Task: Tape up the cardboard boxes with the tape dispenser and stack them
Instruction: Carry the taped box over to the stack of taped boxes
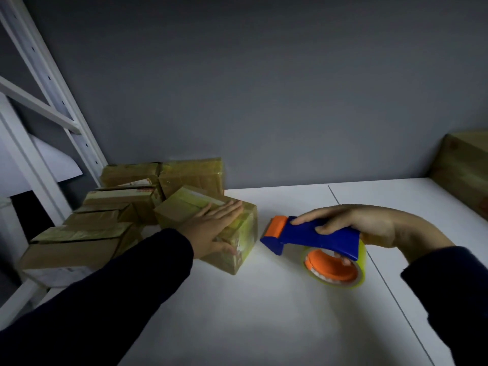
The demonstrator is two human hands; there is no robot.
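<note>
A small cardboard box (237,249), wrapped in yellowish tape, sits on the white table (264,313) left of centre. My left hand (211,228) lies flat on its top with the fingers straight and the thumb down the near side. To the right, my right hand (364,225) grips a blue tape dispenser (311,236) with an orange front roller and an orange-cored roll of clear yellowish tape (335,268). The dispenser's nose points at the box and stands a short gap away from it.
Several taped cardboard boxes (126,204) are piled at the back left against the grey wall. A white metal shelf frame (47,101) rises at the far left. A larger cardboard box (464,167) stands at the right edge. A seam runs across the table.
</note>
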